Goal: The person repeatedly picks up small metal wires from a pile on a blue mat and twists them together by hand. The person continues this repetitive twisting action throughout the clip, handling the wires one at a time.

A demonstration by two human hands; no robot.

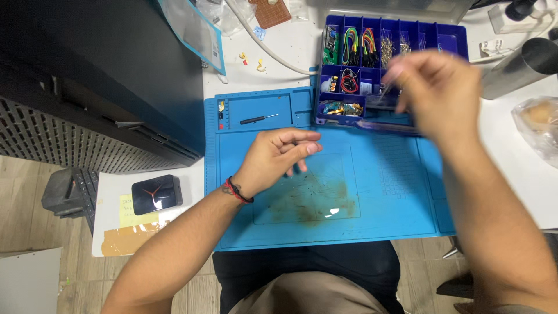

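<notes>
My left hand hovers over the blue work mat, fingers curled together as if pinching something too small to see. My right hand is blurred with motion above the front edge of the blue parts organiser; its fingers are bunched and a thin clear item shows near the fingertips, though I cannot tell if it is held. The organiser's compartments hold coloured jumper wires, small components and boards. The mat has a brown stained patch in its middle.
A small black screwdriver lies in the mat's upper tray. A black cabinet fills the left. A small dark clock sits on a white shelf. A white cable, a metal cylinder and a plastic bag are around.
</notes>
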